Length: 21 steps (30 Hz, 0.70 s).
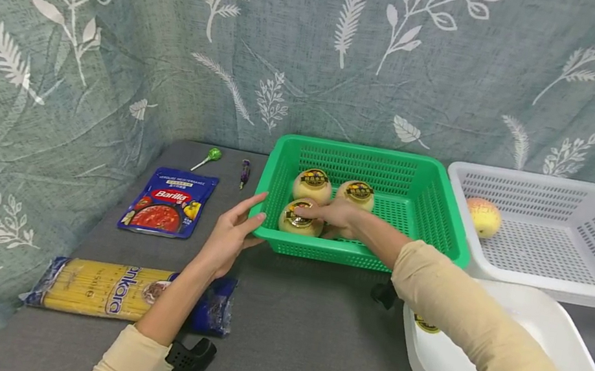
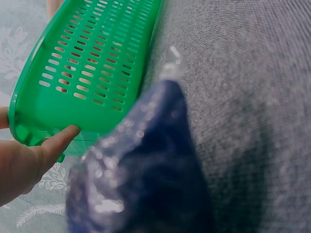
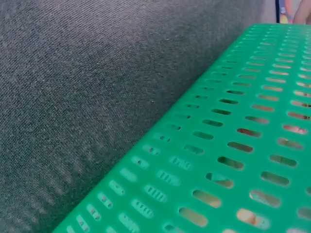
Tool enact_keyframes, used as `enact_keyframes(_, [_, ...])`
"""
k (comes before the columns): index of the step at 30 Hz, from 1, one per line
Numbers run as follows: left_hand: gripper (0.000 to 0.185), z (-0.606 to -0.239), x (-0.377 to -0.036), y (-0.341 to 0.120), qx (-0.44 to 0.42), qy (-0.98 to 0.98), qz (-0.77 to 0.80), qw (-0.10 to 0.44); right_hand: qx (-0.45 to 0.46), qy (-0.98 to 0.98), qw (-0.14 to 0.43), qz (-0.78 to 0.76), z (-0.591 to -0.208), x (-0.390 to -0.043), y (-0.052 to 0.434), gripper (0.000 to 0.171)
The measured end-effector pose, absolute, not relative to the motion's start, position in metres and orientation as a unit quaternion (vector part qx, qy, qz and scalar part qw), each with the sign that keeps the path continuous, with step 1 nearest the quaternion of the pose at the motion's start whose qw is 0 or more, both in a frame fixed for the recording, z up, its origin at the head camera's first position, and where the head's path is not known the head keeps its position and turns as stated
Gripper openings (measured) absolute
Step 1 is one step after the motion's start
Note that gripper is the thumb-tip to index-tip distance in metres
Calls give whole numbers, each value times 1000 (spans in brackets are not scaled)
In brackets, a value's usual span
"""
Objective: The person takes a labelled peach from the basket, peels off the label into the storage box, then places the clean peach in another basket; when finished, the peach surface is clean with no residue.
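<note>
The green basket sat on the grey desk near its far edge, against the leaf-print curtain. Its long axis ran left to right across the desk, open side up. Three round yellowish fruits with dark-and-gold stickers lay in its left half: two at the back, side by side, and one at the front left.

The right hand reached over the basket's front rim, with its fingers laid across the top of the front-left fruit. The fingers looked gently bent over it; whether they gripped or only rested, I could not tell. The left hand was at the basket's front left corner, thumb against the rim and fingers loosely extended beside the wall. In the left wrist view one fingertip touched the slotted green wall.

Around it: a white basket stood just beside the green one on the right, holding one yellow-red fruit. A white tray lay in front of that, partly under the right sleeve. Left of the green basket lay a blue sauce pouch, a green lollipop and a small dark item. A spaghetti packet lay lengthwise under the left forearm.
</note>
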<state>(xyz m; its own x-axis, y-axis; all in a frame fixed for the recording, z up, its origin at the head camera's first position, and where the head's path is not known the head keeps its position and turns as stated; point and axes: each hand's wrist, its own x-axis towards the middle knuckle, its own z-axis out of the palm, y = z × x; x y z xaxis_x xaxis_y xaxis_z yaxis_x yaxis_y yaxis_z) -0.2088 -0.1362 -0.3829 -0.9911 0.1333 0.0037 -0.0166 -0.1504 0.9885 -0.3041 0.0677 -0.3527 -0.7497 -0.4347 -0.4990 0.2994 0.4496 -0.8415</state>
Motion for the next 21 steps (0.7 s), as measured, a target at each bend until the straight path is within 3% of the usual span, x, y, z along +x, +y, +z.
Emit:
enact_keyframes(11, [50,-382,-209,-138,42,651,756,53,-41,716,336,-611,-300,-296,88,59])
enact_keyframes(16, [50,-382,-209,-139,44,651,755,56,-82,697,338,-627,-273,-273,100,54])
enact_keyframes(21, [50,-382,-209,-138,44,656,751,55,-122,689,350,-623,-267,-237,117,61])
